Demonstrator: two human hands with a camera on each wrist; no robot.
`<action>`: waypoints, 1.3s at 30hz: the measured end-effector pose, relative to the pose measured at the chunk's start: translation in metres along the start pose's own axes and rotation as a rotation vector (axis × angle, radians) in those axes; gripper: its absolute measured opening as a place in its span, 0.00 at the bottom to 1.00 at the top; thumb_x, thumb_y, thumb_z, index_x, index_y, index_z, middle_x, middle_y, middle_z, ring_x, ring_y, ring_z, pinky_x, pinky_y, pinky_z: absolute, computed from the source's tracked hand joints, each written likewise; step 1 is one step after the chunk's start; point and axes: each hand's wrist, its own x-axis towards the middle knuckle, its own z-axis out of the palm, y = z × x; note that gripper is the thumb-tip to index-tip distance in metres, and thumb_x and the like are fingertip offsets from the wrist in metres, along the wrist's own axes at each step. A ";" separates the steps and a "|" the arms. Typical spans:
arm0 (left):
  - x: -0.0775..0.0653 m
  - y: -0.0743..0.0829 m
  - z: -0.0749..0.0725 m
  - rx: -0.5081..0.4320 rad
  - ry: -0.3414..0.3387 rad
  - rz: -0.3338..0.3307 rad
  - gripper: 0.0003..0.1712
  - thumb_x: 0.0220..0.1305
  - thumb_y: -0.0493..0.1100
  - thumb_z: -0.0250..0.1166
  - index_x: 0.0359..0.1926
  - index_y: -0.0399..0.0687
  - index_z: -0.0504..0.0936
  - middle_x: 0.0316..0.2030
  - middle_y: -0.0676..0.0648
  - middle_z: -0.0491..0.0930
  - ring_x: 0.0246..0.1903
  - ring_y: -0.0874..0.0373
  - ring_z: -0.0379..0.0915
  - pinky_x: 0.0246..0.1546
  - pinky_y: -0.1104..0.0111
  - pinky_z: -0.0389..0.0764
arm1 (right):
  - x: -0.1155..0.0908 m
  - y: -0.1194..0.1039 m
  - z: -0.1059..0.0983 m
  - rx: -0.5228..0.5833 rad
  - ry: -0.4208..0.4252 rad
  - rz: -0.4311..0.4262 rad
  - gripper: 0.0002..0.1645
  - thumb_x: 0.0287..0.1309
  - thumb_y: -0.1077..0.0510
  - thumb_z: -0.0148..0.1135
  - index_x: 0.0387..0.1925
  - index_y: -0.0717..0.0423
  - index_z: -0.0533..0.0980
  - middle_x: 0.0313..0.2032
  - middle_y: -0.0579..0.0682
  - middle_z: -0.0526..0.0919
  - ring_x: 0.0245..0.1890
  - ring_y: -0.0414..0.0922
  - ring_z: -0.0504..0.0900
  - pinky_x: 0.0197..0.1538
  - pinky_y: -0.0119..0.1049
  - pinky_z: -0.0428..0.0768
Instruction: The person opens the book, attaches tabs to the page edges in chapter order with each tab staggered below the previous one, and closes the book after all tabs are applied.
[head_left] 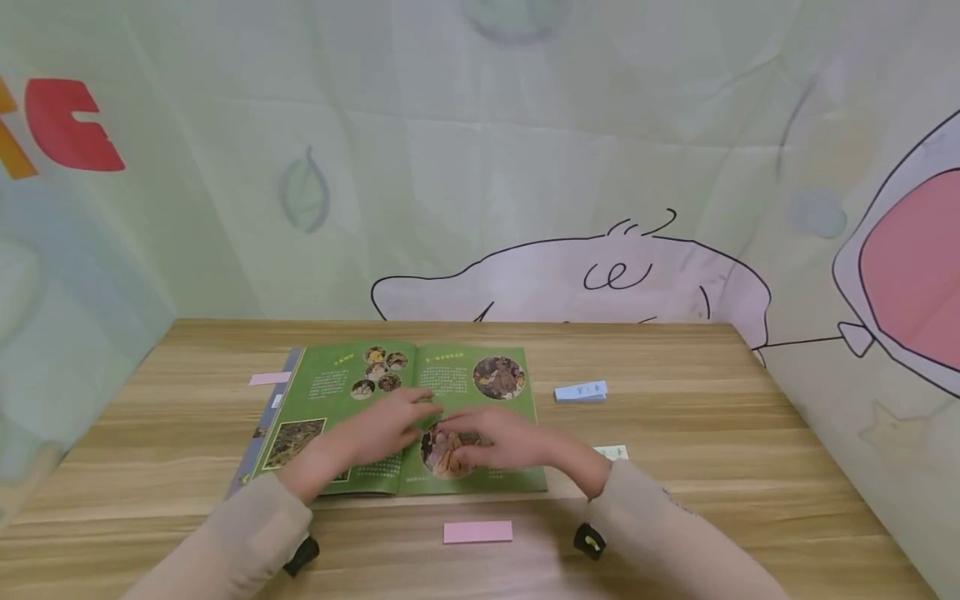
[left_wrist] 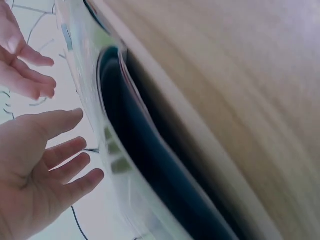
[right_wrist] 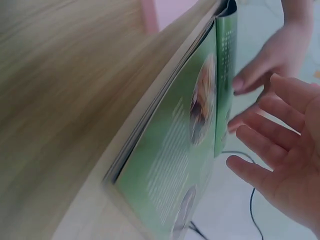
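Observation:
A magazine with green pages point(head_left: 442, 400) lies spread on the wooden table, its pages printed with round photos and small text. My left hand point(head_left: 386, 427) is over the middle of it near the fold, fingers extended and a little bent. Close beside it, my right hand point(head_left: 498, 437) hovers over the right page, above the lower round photo. In the right wrist view both hands show above the page point(right_wrist: 165, 165), with nothing in the right hand point(right_wrist: 285, 135). The left wrist view shows the left hand point(left_wrist: 50, 170) with spread fingers, also holding nothing.
A pink strip point(head_left: 477, 532) lies on the table point(head_left: 690, 417) in front of the magazine. A blue folded label point(head_left: 581, 392) and a pale label point(head_left: 611, 452), partly behind the right wrist, are on the right. Another pink tab point(head_left: 268, 378) sticks out at the magazine's left edge.

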 end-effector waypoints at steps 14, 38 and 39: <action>-0.006 0.030 0.015 -0.075 -0.040 0.032 0.31 0.51 0.45 0.70 0.56 0.35 0.74 0.54 0.33 0.71 0.53 0.41 0.69 0.54 0.52 0.71 | -0.051 0.025 0.003 0.159 0.310 0.342 0.25 0.58 0.69 0.57 0.57 0.70 0.69 0.56 0.64 0.73 0.55 0.60 0.72 0.51 0.50 0.76; -0.016 0.044 0.020 -0.141 -0.076 -0.068 0.34 0.52 0.43 0.69 0.59 0.35 0.71 0.64 0.29 0.58 0.61 0.34 0.58 0.58 0.47 0.63 | -0.060 0.032 0.019 0.614 0.611 0.772 0.27 0.55 0.72 0.55 0.59 0.70 0.67 0.54 0.64 0.74 0.52 0.55 0.75 0.46 0.40 0.78; -0.016 0.044 0.020 -0.148 -0.076 -0.068 0.34 0.52 0.43 0.68 0.59 0.34 0.71 0.64 0.29 0.58 0.61 0.34 0.58 0.58 0.47 0.63 | -0.060 0.032 0.018 0.625 0.615 0.775 0.27 0.55 0.72 0.54 0.59 0.70 0.67 0.53 0.64 0.75 0.51 0.54 0.75 0.44 0.37 0.78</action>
